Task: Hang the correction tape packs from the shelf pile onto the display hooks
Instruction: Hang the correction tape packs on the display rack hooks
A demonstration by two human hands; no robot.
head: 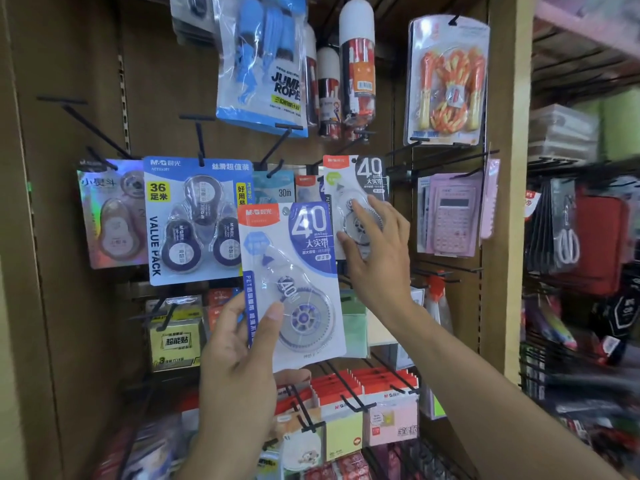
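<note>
Left hand [239, 358]: raised before the display, thumb across the clear blister and fingers curled behind the card, pinching a white-and-blue carded correction tape pack with a red brand tab and a large "40" [294, 282]; the pack is tilted slightly, its punched hole uppermost, presumably so it can be threaded onto a peg. Right hand [375, 251]: up and right of that held pack, fingers spread and laid flat on a matching "40" correction tape pack already hanging [356, 202], apparently steadying it or pushing it back along its peg to make room; nothing is pinched there. Black wire display hook [273, 154]: above the held pack, angled outward from the brown backboard, with a partly hidden "30m" pack [277, 188] hanging beneath it; whether this or the hook under the right hand is the intended one cannot be told. Blue three-piece "36" value pack of correction tapes [197, 220]: immediately left of the held pack, hung. Holographic single tape pack [110, 216]: further left, hung. Pink calculator in a clear packet [453, 216]: right of the held pack, beyond the right hand. Blue jump rope bag [263, 64]: above. Yellow-labelled sticky note packs [175, 337]: lower left of the held pack. The shelf pile supplying the packs is not identifiable in view. Status, as judged: one pack hung, one in hand awaiting its hook.
</note>
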